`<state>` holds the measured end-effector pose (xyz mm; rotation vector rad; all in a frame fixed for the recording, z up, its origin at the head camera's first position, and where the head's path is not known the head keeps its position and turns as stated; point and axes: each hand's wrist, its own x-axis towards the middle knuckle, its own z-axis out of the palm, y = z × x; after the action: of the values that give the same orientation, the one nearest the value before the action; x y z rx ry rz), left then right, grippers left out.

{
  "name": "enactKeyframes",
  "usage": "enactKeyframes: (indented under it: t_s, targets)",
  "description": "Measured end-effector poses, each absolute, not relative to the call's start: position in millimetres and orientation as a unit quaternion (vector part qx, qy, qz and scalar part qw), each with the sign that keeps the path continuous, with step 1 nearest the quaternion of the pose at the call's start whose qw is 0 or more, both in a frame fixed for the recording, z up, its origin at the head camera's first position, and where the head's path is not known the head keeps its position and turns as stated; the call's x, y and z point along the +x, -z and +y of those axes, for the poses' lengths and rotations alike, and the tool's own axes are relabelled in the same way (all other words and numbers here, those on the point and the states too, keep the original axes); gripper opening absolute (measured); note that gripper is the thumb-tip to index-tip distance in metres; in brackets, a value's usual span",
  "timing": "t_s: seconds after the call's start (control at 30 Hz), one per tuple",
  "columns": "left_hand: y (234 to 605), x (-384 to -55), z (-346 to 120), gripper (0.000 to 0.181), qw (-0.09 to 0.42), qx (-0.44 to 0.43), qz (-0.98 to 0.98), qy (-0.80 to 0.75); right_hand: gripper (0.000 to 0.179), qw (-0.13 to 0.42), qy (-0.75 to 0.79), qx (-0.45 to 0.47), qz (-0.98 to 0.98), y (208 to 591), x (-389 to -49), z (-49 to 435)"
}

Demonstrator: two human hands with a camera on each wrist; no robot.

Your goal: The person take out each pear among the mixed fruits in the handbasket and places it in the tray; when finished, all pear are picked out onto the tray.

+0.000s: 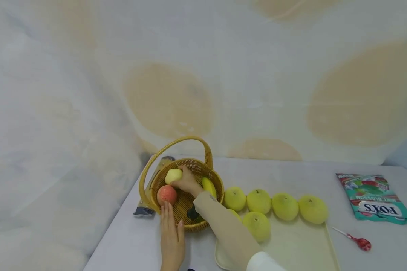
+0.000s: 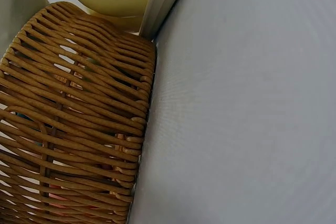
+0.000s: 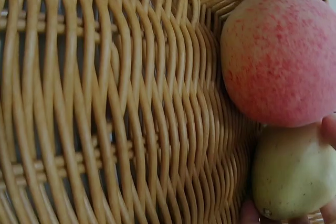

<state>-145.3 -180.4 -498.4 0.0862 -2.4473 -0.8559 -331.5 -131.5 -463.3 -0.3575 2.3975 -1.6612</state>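
My right hand (image 1: 186, 182) reaches into a round wicker basket (image 1: 207, 150) and grips a pale yellow-green fruit (image 1: 173, 176) near the far left wall. In the right wrist view, fingers and thumb curl round that fruit (image 3: 294, 177), beside a pink peach (image 3: 281, 56). The same peach (image 1: 167, 195) sits by the basket's left rim. With fingers extended, my left hand (image 1: 172, 237) rests against the near left rim. A yellow banana (image 1: 208, 187) lies along the right inner wall. The left wrist view shows the basket's woven outside (image 2: 79, 119) but not the hand.
Several large yellow-green round fruits (image 1: 258, 201) are on and along a cream tray (image 1: 302, 248) right of the basket. Farther right lie a green FOX'S candy bag (image 1: 374, 199) and a red lollipop (image 1: 363, 244). A dark packet (image 1: 144, 210) lies partly behind the basket.
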Motion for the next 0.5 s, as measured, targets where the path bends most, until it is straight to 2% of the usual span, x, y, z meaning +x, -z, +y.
enactKeyframes:
  t_s: [0.27, 0.5]
  targets:
    - [498.5, -145.3, -179.0, 0.062, 0.281, 0.019, -0.907, 0.312, 0.074, 0.068, 0.533, -0.076, 0.840, 462.8, -327.2, -129.7]
    - [499.8, -144.2, -181.1, 0.062, 0.286, 0.014, -0.909, 0.304, 0.070, 0.062, 0.509, -0.071, 0.855, 457.7, -322.2, -128.1]
